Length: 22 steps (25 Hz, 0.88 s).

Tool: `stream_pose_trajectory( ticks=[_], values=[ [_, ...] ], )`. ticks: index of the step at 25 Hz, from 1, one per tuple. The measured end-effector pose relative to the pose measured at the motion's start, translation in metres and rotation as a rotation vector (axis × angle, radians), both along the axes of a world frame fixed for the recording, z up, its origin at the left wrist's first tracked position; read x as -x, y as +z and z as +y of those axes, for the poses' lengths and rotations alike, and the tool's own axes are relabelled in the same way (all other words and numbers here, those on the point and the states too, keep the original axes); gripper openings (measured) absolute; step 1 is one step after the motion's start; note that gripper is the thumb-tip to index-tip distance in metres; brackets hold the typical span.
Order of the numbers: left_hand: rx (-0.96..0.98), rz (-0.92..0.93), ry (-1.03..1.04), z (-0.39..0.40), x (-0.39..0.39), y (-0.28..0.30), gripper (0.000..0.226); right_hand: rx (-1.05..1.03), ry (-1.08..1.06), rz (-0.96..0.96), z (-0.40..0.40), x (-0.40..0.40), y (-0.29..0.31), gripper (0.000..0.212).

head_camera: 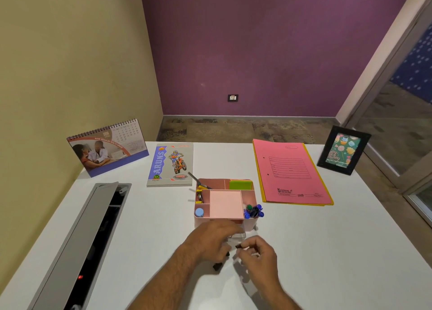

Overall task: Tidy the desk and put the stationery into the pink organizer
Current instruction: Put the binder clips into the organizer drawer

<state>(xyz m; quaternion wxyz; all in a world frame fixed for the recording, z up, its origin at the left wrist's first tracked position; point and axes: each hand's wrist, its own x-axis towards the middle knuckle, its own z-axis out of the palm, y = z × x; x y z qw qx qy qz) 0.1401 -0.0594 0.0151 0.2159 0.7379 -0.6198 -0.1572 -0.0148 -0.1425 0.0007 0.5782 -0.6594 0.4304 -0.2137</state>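
**Surroundings and obstructions at the pink organizer**

Pink organizer (225,204) at centre of white surface (327,251). Holds pink note pad (225,203), green sticky pad (240,184), blue and green pens (253,211) at right, yellow-handled tool (199,194) at left, blue cap (199,212) in near-left compartment. Clear drawer at its front partly pulled out, mostly hidden behind left hand (214,240).

Left hand over drawer front, fingers curled; grip not discernible, blurred. Right hand (257,251) just beside, pinching small black item (238,246) at fingertips. Further small black pieces (217,266) on surface below left hand; identity unclear.

Around: notebook (170,165) behind-left of organizer, pink file folder (291,172) to right over yellow one, desk calendar (107,146) far left, framed card (343,151) far right, open grey cable tray (93,239) along left edge.
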Motion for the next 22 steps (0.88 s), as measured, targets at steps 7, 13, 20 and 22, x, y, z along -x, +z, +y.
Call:
stream_pose_trajectory(
  ticks=[7,13,20,22],
  values=[
    [0.146,0.102,0.059,-0.01,-0.004,0.009,0.024,-0.065,0.026,-0.177,-0.016,-0.009,0.01,0.009],
    [0.002,-0.212,0.175,-0.014,-0.019,0.009,0.027,0.42,0.322,0.242,0.005,0.018,-0.028,0.016],
    [-0.206,-0.365,0.267,-0.026,-0.013,0.007,0.03,0.85,0.914,0.703,-0.001,0.0,-0.041,0.074],
    [-0.237,-0.392,0.262,-0.028,-0.013,0.005,0.028,0.886,0.948,0.759,-0.001,-0.006,-0.05,0.082]
  ],
)
